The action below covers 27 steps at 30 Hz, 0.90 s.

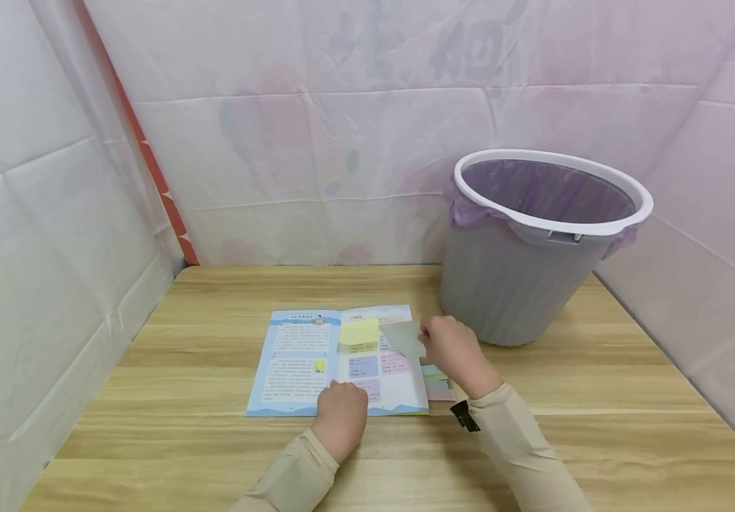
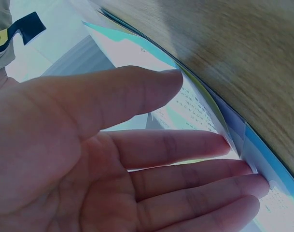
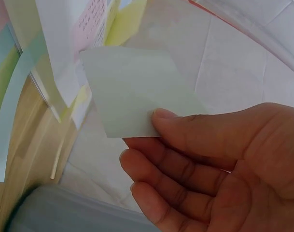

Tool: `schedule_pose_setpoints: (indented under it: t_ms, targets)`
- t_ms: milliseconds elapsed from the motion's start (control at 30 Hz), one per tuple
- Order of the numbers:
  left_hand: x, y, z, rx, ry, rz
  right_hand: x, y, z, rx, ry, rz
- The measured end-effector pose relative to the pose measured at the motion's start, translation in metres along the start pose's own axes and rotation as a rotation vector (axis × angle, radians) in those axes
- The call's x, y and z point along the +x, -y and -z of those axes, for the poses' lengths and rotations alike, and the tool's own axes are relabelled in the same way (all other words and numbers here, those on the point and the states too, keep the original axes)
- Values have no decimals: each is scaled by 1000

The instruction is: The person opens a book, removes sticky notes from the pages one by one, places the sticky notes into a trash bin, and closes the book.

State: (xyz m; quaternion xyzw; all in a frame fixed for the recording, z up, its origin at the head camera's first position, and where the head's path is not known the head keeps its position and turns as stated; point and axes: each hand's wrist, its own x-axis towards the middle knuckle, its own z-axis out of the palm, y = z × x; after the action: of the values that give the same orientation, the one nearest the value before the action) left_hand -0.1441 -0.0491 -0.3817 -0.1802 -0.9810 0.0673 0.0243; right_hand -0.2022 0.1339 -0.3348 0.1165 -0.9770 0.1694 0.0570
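An open book [image 1: 290, 363] lies on the table with printed text and colored boxes on its pages. My right hand [image 1: 459, 355] pinches a pale green sticky note [image 3: 132, 92] between thumb and fingers, over the right page. A yellow sticky note [image 1: 360, 332] is on that page, left of the pale green one. Several colored paper strips [image 1: 439, 393] stick out past the book's right edge. At the book's lower edge, near its middle, rests my left hand [image 1: 343, 419]; the left wrist view shows its fingers [image 2: 175, 145] extended, fingertips against the pages.
A gray trash bin [image 1: 501, 284] with a white rim and a purple liner stands on the wooden table [image 1: 213, 455], behind and right of the book. Pale cloth walls [image 1: 277, 178] enclose the table at the back and both sides.
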Motion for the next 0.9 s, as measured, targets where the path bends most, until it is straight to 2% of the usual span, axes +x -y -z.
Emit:
schedule_pose_setpoints:
  t_ms: [267, 467, 633, 767, 900]
  targets:
    - [0, -1, 1, 7, 2, 0, -1, -3, 6, 24, -6, -7]
    - [-1, 0, 1, 15, 7, 5, -2, -5, 13, 21, -44, -3]
    - [-2, 1, 1, 13, 7, 13, -2, -8, 22, 62, -91, -2]
    - [0, 1, 0, 8, 17, 10, -6, -9, 34, 112, -215, 66]
    - [0, -1, -1, 11, 9, 2, -13, -9, 48, 155, -461, 232]
